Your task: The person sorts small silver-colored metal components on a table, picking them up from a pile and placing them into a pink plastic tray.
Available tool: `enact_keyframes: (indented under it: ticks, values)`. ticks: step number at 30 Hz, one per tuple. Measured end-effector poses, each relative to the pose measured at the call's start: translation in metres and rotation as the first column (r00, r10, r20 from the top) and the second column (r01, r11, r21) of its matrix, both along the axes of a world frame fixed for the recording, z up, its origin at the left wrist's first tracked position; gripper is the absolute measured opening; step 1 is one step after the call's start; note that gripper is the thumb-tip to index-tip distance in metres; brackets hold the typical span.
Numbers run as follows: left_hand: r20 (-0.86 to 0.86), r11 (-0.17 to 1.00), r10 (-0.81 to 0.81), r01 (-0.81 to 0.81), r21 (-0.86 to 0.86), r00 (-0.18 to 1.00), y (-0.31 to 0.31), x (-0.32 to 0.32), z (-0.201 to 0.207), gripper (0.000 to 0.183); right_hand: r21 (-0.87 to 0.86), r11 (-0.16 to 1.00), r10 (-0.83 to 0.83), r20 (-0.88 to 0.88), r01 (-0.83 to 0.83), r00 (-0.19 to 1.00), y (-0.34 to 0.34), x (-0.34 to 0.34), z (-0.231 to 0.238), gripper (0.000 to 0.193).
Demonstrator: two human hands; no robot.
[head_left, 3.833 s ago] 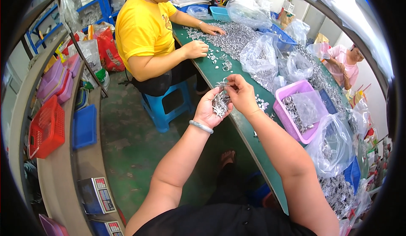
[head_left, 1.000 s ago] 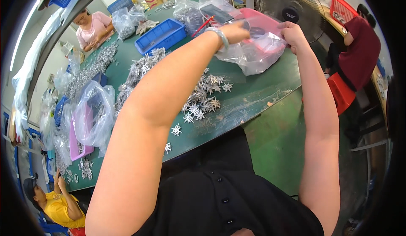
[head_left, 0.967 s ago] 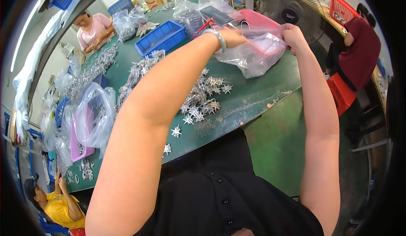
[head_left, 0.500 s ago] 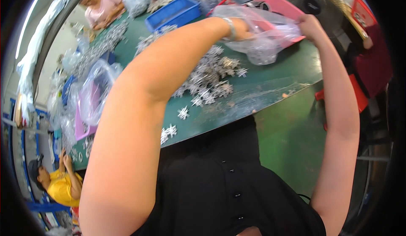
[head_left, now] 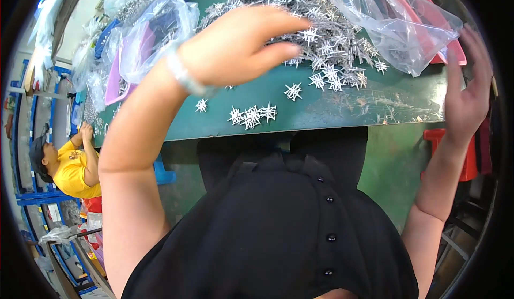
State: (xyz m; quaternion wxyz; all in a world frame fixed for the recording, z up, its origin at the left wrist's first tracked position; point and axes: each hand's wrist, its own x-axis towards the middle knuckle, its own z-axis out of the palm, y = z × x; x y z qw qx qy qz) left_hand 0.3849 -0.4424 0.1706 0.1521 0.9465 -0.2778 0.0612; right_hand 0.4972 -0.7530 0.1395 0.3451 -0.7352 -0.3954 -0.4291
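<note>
My left hand [head_left: 241, 44] hovers above the green table [head_left: 342, 109], fingers loosely spread and holding nothing, a bracelet on its wrist. Just beyond its fingertips lies a heap of small silvery star-shaped metal parts [head_left: 316, 31]. A few loose stars [head_left: 251, 114] lie near the table's front edge. My right hand [head_left: 471, 93] is raised at the far right with its fingers apart, close to the edge of a clear plastic bag [head_left: 396, 23] that lies over a pink tray [head_left: 447, 44].
Another clear bag over a pink tray [head_left: 142, 44] sits at the left of the table, with more bags behind it. A person in a yellow shirt [head_left: 67, 168] works at far left by blue racks. A red stool [head_left: 471, 157] stands at right.
Both hands have let go of the clear bag, which now lies on the pink tray. The view has tilted down, and the left hand has come back over the pile of stars.
</note>
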Motion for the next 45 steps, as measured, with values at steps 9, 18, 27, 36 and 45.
enact_keyframes:
  ticks: [9,18,27,36,45]
  values:
    - [-0.300,0.715,0.613,-0.674,-0.184,0.731,0.072,-0.149,-0.097,0.037,-0.092,0.854,0.365,-0.596,-0.512,0.715,0.104,-0.100,-0.112,0.019]
    - [-0.142,0.697,0.645,-0.654,-0.294,0.751,0.052,-0.162,-0.144,0.043,-0.301,0.830,0.219,-0.598,-0.470,0.771,0.156,-0.130,-0.131,0.029]
    - [-0.038,0.716,0.666,-0.653,-0.247,0.745,0.040,-0.151,-0.153,0.033,-0.416,0.840,0.049,-0.581,-0.348,0.812,0.163,-0.132,-0.136,0.029]
    - [-0.001,0.688,0.696,-0.667,-0.286,0.718,0.045,-0.158,-0.156,0.031,-0.397,0.818,0.175,-0.516,-0.415,0.838,0.179,-0.140,-0.131,0.024]
    - [0.117,0.583,0.795,-0.697,-0.417,0.595,0.073,-0.177,-0.159,0.030,-0.268,0.884,0.232,-0.461,-0.383,0.856,0.178,-0.139,-0.134,0.013]
